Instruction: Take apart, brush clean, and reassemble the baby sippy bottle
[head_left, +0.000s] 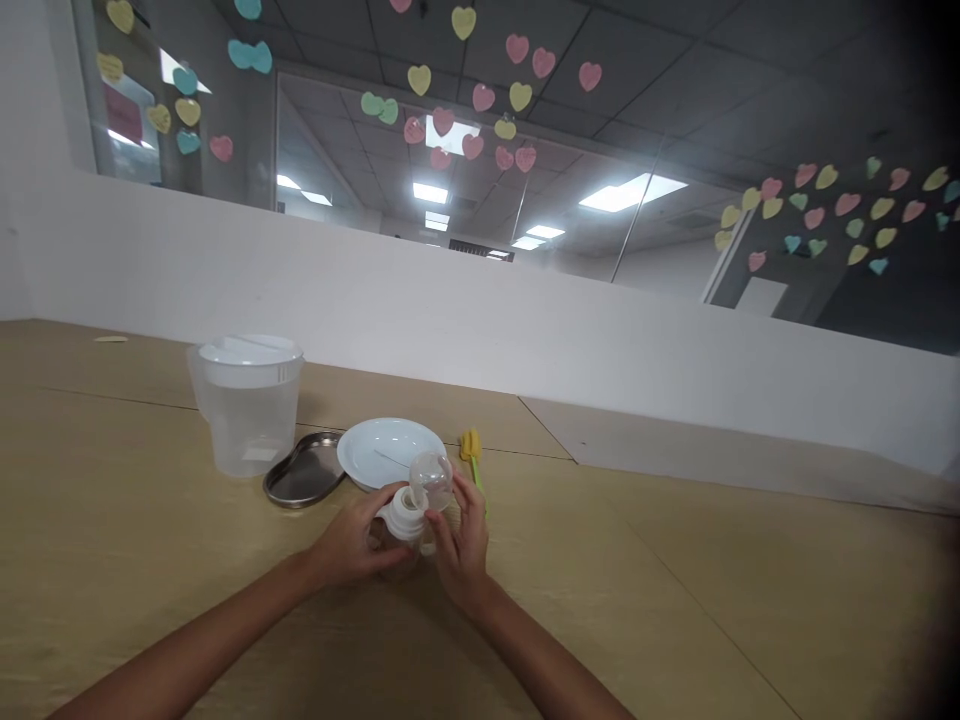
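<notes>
My left hand (358, 540) is wrapped round a baby bottle (406, 517) with a white collar and side handles; its lower body is mostly hidden by my fingers. Between the fingers and thumb of my right hand (463, 540) is a clear domed cap (432, 478), tilted just above the bottle's top. Whether cap and collar touch I cannot tell. Right behind the cap lies a white plate (375, 438) with a thin, pale object on it. A bottle brush (471, 446) with a yellow head and green handle lies beyond my right hand.
To the left stands a lidded clear plastic pitcher (251, 410) of water. A kidney-shaped metal tray (306, 470) lies between it and the plate. The wooden table (637, 600) ends at a white wall (450, 310) below a window with heart-shaped sticky notes.
</notes>
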